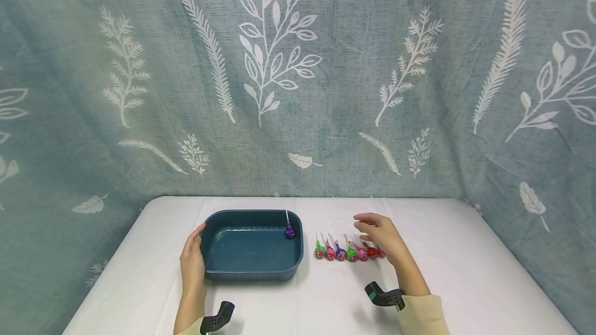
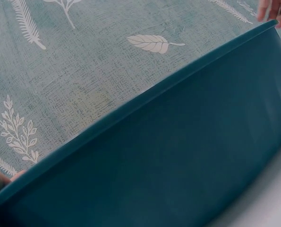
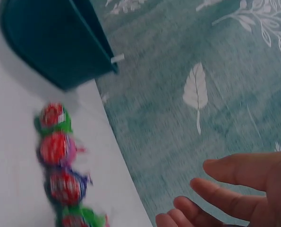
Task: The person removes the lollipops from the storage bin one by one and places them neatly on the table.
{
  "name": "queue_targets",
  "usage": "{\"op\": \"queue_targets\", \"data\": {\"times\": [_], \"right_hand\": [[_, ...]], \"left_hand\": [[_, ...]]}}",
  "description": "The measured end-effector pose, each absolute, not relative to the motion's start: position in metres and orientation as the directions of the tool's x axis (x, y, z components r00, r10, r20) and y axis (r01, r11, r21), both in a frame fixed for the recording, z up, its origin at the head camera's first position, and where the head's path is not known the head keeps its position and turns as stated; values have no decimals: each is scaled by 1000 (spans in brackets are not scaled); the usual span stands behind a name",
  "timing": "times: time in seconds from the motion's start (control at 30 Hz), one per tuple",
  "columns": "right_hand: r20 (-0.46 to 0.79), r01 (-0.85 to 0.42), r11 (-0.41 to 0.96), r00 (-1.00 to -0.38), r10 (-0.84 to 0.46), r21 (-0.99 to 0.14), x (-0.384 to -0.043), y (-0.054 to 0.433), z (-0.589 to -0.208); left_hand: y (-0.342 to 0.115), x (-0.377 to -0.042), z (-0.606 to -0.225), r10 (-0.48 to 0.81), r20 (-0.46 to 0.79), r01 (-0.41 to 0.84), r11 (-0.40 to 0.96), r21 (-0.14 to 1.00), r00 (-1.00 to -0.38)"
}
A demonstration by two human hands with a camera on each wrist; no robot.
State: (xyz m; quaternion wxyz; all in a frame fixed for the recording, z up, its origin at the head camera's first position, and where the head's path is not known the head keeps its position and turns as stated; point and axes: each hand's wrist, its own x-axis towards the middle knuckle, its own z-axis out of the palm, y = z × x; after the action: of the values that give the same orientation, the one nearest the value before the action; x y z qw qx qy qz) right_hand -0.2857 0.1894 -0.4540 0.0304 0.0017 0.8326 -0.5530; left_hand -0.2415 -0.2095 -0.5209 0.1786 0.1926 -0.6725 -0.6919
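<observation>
A dark teal rectangular bin stands on the table left of centre. One purple-wrapped lollipop leans inside it at the right end, stick up against the far wall. My left hand rests against the bin's left side, fingers fairly straight along the outer wall by the rim. To the right of the bin lies a row of wrapped lollipops, green, pink, purple and red, sticks pointing away. Over the row's right end hovers my right hand, fingers loosely bent and apart with nothing between them; it partly hides the sticks there.
A white cloth covers the table. Behind it hangs a grey-green curtain with white leaf prints, which also runs along both sides. Each wrist wears a black camera mount.
</observation>
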Motion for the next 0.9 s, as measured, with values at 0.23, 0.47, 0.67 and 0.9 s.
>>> {"op": "queue_targets", "data": {"times": [0.23,0.47,0.67,0.9], "right_hand": [[-28,0,250,-994,-110,-968,-288,146,-450],[-8,-17,153,-987,-160,-988,-287,103,-448],[-12,-4,66,-971,-240,-998,-284,70,-447],[-33,50,-42,-946,-324,-998,-278,40,-452]], "left_hand": [[-211,-241,-520,-506,-26,-19,-19,1000,-862],[-211,-241,-520,-502,-21,-11,-23,1000,-865],[-211,-241,-520,-507,-12,-4,-16,1000,-862],[-211,-241,-521,-501,-9,5,-26,1000,-866]]}}
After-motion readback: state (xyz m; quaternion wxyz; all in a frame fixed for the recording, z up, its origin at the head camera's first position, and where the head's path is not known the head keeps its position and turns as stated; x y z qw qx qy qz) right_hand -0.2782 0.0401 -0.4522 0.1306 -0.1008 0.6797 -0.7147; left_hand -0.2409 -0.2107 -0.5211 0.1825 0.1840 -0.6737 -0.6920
